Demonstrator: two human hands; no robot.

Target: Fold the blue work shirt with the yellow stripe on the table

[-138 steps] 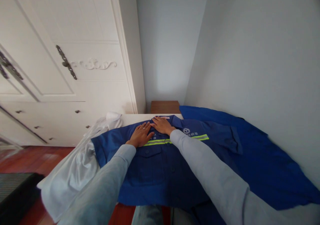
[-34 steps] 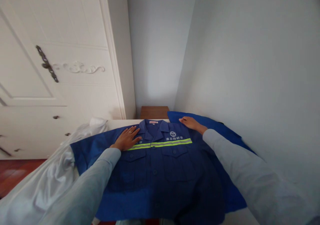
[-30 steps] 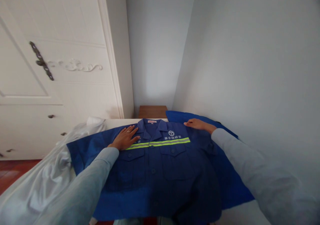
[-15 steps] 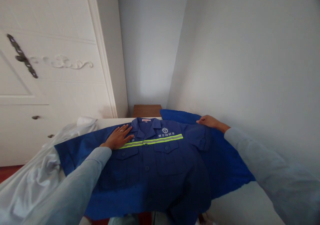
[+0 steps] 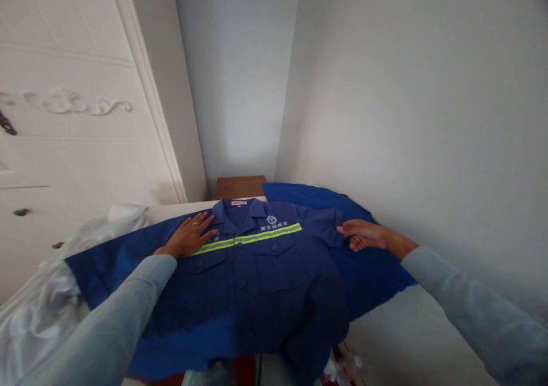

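Note:
A dark blue work jacket (image 5: pixel 274 266) lies front side up, collar away from me, with a yellow-green reflective stripe and white lettering on its chest. My left hand (image 5: pixel 188 236) rests flat on the jacket's left chest beside the collar, fingers stretched out. At the short-looking sleeve on the right, my right hand (image 5: pixel 362 234) pinches the edge of the cuff between thumb and fingers. The other sleeve reaches out straight to the left. Beneath the right side of the jacket spreads a brighter blue cloth (image 5: pixel 372 277).
White crumpled fabric (image 5: pixel 51 312) lies at the left. A white cabinet (image 5: pixel 85 157) stands behind it. Grey walls (image 5: pixel 385 89) rise at the back and right, with a brown wooden piece (image 5: pixel 240 187) in the corner. Small blurred items (image 5: pixel 342 369) lie low at front right.
My right hand has moved from the sleeve's upper edge down to its cuff end. The sleeve now lies straighter to the right. My left hand stays on the chest; the view has shifted rightward.

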